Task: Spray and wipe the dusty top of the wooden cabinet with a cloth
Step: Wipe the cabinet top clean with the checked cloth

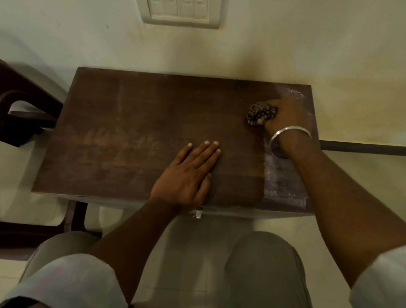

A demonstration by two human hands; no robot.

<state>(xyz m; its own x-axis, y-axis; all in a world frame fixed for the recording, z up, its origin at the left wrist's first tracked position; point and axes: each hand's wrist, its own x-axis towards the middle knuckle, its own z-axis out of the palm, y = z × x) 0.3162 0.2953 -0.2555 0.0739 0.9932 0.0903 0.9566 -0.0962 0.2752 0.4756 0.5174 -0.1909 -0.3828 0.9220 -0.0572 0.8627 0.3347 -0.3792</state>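
right hand (287, 114): is being clenched around the bunched cloth (260, 112), pressed on the cabinet top (135, 123) | left hand (189, 175): is being laid flat, released, nearer the body | dusty patch (284, 181): is being seen under the right wrist

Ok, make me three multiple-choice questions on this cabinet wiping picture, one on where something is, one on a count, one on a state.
1. Where on the dark brown wooden cabinet top is the bunched black-and-cream patterned cloth?
A. far right part
B. near left corner
C. centre

2. How many rocker switches does the cream wall switch plate carry?
A. two
B. four
C. six

3. What is the left hand doing?
A. holding a spray bottle
B. gripping the cloth
C. lying flat, palm down, on the top

Answers: 1 A, the right hand with the silver bangle clutches it there, beside pale dusty streaks. 2 B, four rockers sit side by side. 3 C, its fingers lie spread and empty on the wood.
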